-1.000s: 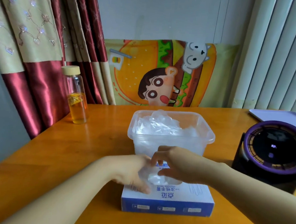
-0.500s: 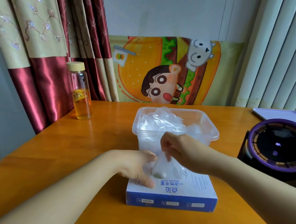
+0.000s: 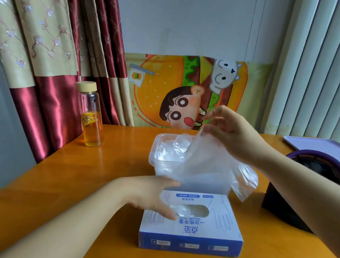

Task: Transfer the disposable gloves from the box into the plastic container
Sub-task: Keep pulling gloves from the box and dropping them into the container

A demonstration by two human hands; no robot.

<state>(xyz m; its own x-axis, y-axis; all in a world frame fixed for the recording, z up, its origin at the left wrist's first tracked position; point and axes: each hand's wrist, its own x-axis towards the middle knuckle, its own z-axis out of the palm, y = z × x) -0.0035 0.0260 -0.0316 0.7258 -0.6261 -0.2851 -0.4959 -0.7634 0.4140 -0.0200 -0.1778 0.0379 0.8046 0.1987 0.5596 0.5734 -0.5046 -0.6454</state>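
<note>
A blue and white glove box lies near the table's front edge, its oval slot showing more clear film. My left hand lies flat on the box's left top, fingers spread, pressing it down. Behind the box stands a clear plastic container holding several crumpled gloves. My right hand is raised over the container's right side and pinches the cuff of a clear disposable glove, which hangs free, fully out of the box, in front of the container.
A glass bottle with amber liquid stands at the back left of the orange table. A black and purple round appliance sits at the right, a lilac tray behind it. Curtains and a cartoon poster back the table.
My right hand has risen from the box slot up over the container, drawing one glove fully out. My left hand has stayed pressed on the box.
</note>
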